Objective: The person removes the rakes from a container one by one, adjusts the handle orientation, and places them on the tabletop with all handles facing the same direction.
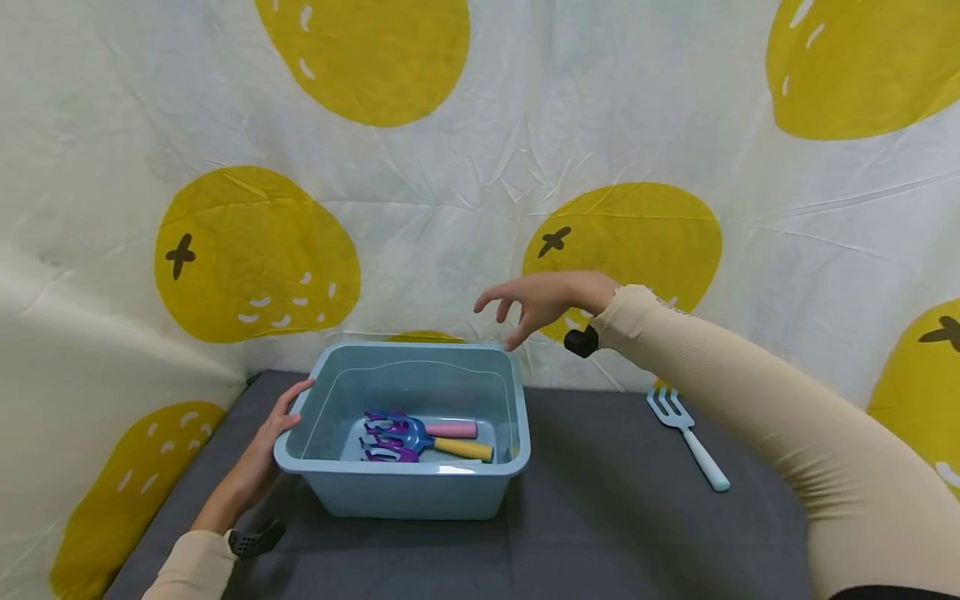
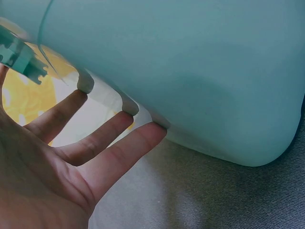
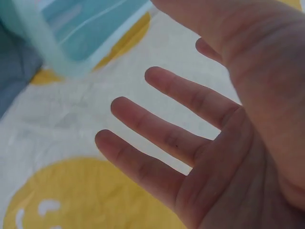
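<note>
A light blue plastic basin (image 1: 397,492) stands on the dark cloth. Inside lie several garden hand tools, among them a blue-headed hand fork with a yellow handle (image 1: 462,449) and a purple one with a pink handle (image 1: 452,430); they overlap, and the front wall partly hides them. My left hand (image 1: 258,454) rests against the basin's left side, its fairly straight fingertips (image 2: 155,130) touching the outer wall. Over the far right corner hovers my right hand (image 1: 542,298), fingers spread and holding nothing. A pale blue hand fork (image 1: 701,454) lies on the cloth to the right.
The dark cloth-covered table (image 1: 615,533) runs back to a white hanging sheet (image 1: 442,242) printed with yellow fruit shapes. This sheet rises right behind the basin. My right forearm reaches across above the pale blue fork's side of the table.
</note>
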A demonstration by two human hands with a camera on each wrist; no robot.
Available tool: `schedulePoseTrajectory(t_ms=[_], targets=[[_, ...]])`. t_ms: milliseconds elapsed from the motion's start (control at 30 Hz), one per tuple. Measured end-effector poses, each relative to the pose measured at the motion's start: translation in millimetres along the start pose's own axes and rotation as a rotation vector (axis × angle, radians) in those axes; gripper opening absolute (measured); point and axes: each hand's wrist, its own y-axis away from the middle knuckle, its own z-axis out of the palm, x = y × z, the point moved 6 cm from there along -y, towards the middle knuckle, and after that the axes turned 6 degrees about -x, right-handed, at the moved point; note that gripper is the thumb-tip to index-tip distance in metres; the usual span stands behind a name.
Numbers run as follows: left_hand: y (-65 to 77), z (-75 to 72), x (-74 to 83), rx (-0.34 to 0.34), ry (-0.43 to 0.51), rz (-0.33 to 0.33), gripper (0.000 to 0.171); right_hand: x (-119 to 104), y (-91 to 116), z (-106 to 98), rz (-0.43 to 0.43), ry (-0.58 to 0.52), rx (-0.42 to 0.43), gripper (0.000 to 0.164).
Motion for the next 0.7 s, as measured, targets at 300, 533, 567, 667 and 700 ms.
schedulePoseTrajectory(t_ms=[300, 533, 567, 667, 700], targets=[[0.5, 3.3, 1.1, 0.021, -0.011, 0.005, 0.061, -25, -63, 31, -0.027, -0.035, -0.153, 0.078], [-1.1, 4.1, 1.9, 0.038, -0.007, 0.011, 0.06, -26, -105, 66, 0.022, -0.119, -0.25, 0.074], [-1.4, 4.2, 1.4, 0.039, -0.006, 0.01, 0.06, -26, -110, 71, 0.03, -0.134, -0.262, 0.073], [-2.9, 3.9, 0.6, 0.044, -0.006, 0.017, 0.06, -27, -121, 84, 0.048, -0.154, -0.29, 0.069], [-3.3, 3.6, 0.1, 0.045, -0.004, 0.02, 0.06, -27, -125, 89, 0.053, -0.157, -0.302, 0.069]])
